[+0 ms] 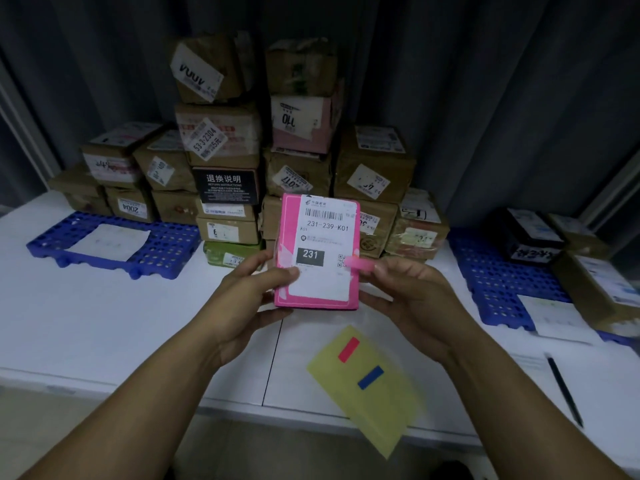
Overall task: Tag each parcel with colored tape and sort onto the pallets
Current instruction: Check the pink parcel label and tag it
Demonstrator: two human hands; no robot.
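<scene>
Head view: the left grip (252, 299) clasps the pink parcel (317, 251) above the tabletop (104, 323), thumb on its label, while the right grip (412, 303) pinches a pink tape strip (358, 263) at the parcel's right edge. The left blue pallet (166, 247) carries a white sheet (109, 242); the right blue pallet (485, 271) holds dark and brown parcels (530, 233).

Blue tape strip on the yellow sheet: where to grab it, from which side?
Probably a short end of the blue tape strip, pinched from above and peeled along its length. It lies flat on the yellow sheet, so the long edges give no purchase; its upper-right end is nearest the right hand.
</scene>
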